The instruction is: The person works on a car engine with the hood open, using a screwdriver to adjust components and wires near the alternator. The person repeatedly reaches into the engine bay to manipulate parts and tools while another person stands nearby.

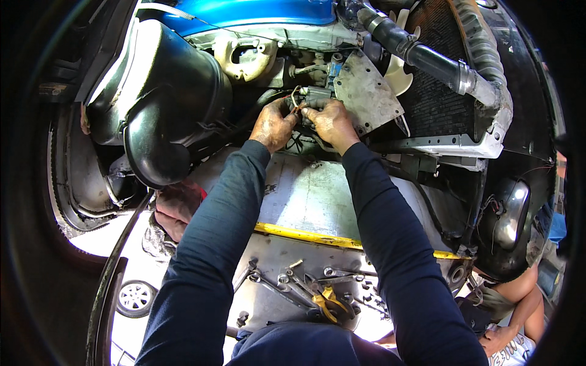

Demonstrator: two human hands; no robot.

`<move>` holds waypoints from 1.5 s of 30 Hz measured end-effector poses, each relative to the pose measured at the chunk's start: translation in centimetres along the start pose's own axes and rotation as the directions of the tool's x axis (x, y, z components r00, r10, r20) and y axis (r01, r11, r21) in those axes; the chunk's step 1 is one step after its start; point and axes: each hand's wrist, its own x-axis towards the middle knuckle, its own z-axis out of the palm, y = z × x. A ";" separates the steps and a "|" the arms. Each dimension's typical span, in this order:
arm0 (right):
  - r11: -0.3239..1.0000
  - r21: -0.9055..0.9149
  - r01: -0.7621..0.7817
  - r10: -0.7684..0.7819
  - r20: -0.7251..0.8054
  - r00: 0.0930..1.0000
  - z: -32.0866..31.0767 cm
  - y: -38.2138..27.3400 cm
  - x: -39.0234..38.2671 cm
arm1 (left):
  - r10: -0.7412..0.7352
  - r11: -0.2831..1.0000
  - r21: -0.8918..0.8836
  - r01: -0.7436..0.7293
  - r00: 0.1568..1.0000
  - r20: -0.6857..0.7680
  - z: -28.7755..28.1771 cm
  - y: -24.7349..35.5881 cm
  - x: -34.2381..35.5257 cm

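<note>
Both hands meet in the engine bay, fingertips nearly touching. My left hand is closed in a pinch on thin wires, one of them pale and looped upward, with a reddish bit between the hands. From the other side my right hand pinches the same wires, thumb against fingers. Just beyond the fingers sits a small silvery metal part. To the right of it stands a flat grey metal plate with several holes. The exact wire ends are hidden by my fingers.
A black air-intake housing fills the left; a blue engine cover lies beyond. At right are a radiator and its black hose. Nearer me, wrenches and yellow-handled pliers lie below a yellow-edged panel. Another person's arm shows lower right.
</note>
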 end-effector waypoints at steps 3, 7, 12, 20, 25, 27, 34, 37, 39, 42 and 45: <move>0.999 -0.041 0.022 -0.023 -0.031 0.999 -0.1 -0.7 0.1 | 0.021 0.999 -0.037 -0.022 1.000 -0.023 0.1 -0.9 1.0; 0.997 -0.040 -0.060 0.058 -0.032 0.998 -0.1 -0.7 0.3 | 0.016 0.954 -0.298 -0.029 0.999 -0.046 0.7 -2.3 1.8; 0.992 0.123 -0.032 0.042 -0.083 0.996 0.3 0.5 1.1 | 0.030 0.929 -0.371 -0.018 0.999 0.027 0.8 -2.7 1.8; 0.992 0.122 -0.037 0.034 0.022 0.999 -0.7 0.1 0.8 | -0.048 0.888 -0.457 0.055 0.998 0.027 0.0 -2.7 2.5; 0.988 -0.135 0.071 -0.070 0.012 0.998 -1.8 -1.7 -0.5 | -0.088 0.851 -0.511 0.119 0.993 0.084 0.1 -2.5 2.5; 0.961 -0.245 0.130 -0.122 0.050 0.991 -2.0 -2.4 -0.8 | -0.085 0.862 -0.494 0.119 0.992 0.091 0.0 -2.4 2.5; 0.937 -0.330 0.116 -0.121 0.004 0.993 -1.5 -3.0 -1.1 | -0.063 0.909 -0.398 0.122 0.985 0.160 -0.3 -2.5 2.8; 0.964 -0.260 0.045 -0.063 -0.063 0.996 -1.2 -2.6 -1.0 | -0.058 0.897 -0.422 0.129 0.983 0.176 0.0 -2.6 2.7; 0.971 -0.239 -0.015 -0.012 -0.113 0.994 -0.9 -2.4 -0.9 | -0.075 0.874 -0.464 0.146 0.983 0.169 0.2 -2.5 2.5; 0.943 0.182 -0.279 0.272 0.065 0.960 -0.4 -2.3 -0.7 | -0.124 0.820 -0.539 0.190 0.980 0.157 0.3 -2.4 2.3; 0.483 0.589 -0.647 0.502 0.419 0.756 -0.7 -2.4 -0.2 | -0.160 0.774 -0.589 0.235 0.971 0.177 0.3 -2.5 2.2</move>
